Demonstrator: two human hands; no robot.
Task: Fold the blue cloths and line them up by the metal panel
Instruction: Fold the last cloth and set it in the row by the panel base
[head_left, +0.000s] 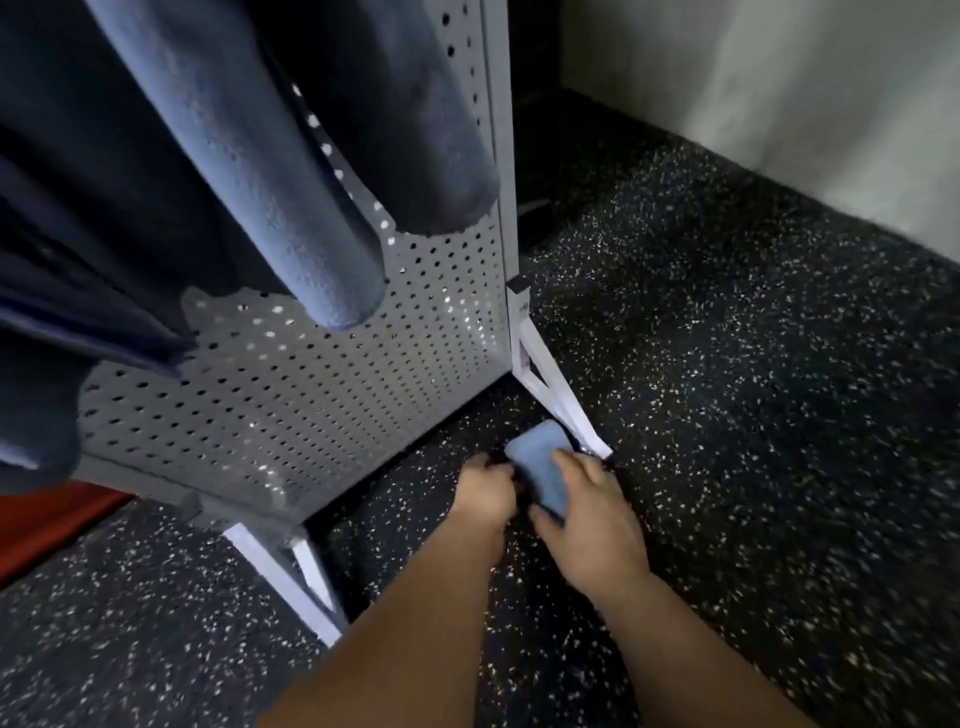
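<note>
The right hand (587, 514) lies over the near end of a folded blue cloth (537, 457), its fingers spread across the top face and its thumb tucked along the near edge, so that it grips the cloth between them. The left hand (485, 488) is just beside it, with its fingers curled in against the cloth's left edge. The blur there hides whether they pinch the fabric or only touch it. Both forearms reach in from the bottom of the view, close together, and the two hands meet at the cloth.

The cloth is a small, light blue oblong, folded flat and low against the speckled black floor (753, 415). Its far end points at the right corner of the perforated metal panel (311, 374), and its right side is just beside the white triangular brace (558, 410) that props that corner. It lies ahead of the fingers and partly under them, in front of the panel's lower edge.

Over the top of the panel hang more cloths: a lighter blue cloth (260, 171) draped in a long roll, and darker blue cloths (78, 208) bunched to the left of it. A second white brace (298, 582) props the panel's left corner.

A small label (522, 358) is on the panel's corner post, too blurred to read. A pale wall (805, 78) rises at the upper right, and a red surface (47, 525) shows at the left edge.
</note>
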